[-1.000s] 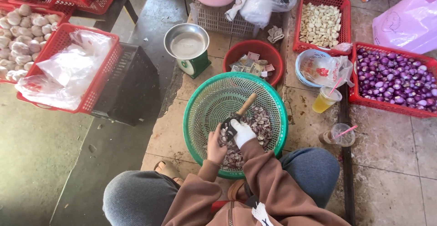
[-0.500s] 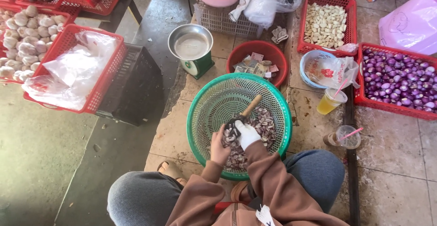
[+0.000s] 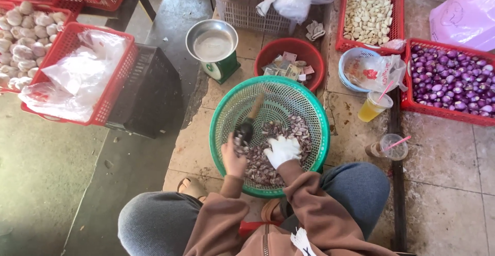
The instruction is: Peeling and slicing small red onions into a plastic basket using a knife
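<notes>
Both hands down in the green mesh basket (image 3: 314,112), over a heap of small purplish bulbs (image 3: 268,147).

Left hand (image 3: 233,159) bare, fingers curled, blocking the lower end of a dark scoop with a wooden handle (image 3: 249,120); hard to tell whether actually gripping it or only resting against it. Right hand (image 3: 282,150) in a white glove, fingers bent down onto the bulbs, grasp unclear, anything under the palm hidden. Bulbs too small and too many to count. Around the basket: one scale with a metal pan (image 3: 212,44), one red bowl (image 3: 309,52), two plastic cups with pink straws (image 3: 374,106), four red crates partly cut off by the frame.
</notes>
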